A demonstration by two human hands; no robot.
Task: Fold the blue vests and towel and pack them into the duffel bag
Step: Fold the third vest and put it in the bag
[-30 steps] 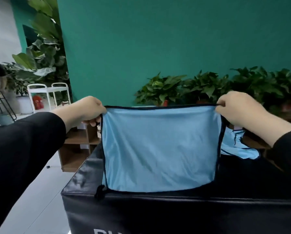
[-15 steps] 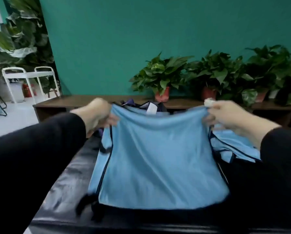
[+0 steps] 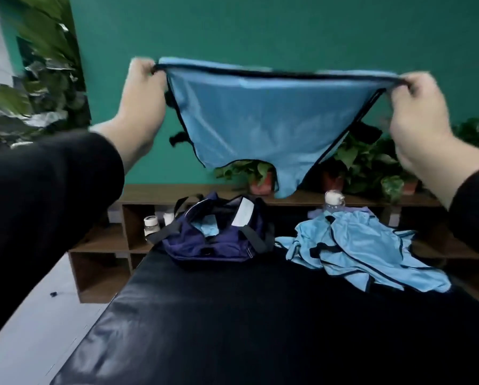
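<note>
A light blue vest (image 3: 268, 118) with dark trim hangs stretched in the air in front of the green wall. My left hand (image 3: 142, 98) grips its left top corner and my right hand (image 3: 416, 107) grips its right top corner. Below, on the black padded table (image 3: 232, 323), stands the navy duffel bag (image 3: 216, 237), unzipped, with something light blue inside it. To the right of the bag lies a loose heap of blue vests (image 3: 368, 251).
A clear bottle with a white cap (image 3: 333, 201) stands behind the vest heap. A low wooden shelf (image 3: 105, 245) with small jars runs along the wall, topped by potted plants (image 3: 368, 162). A large leafy plant (image 3: 32, 79) fills the left corner.
Both hands have lifted the vest from low over the table to high in the air and pulled it wider. The bag and vest heap have come into view below.
</note>
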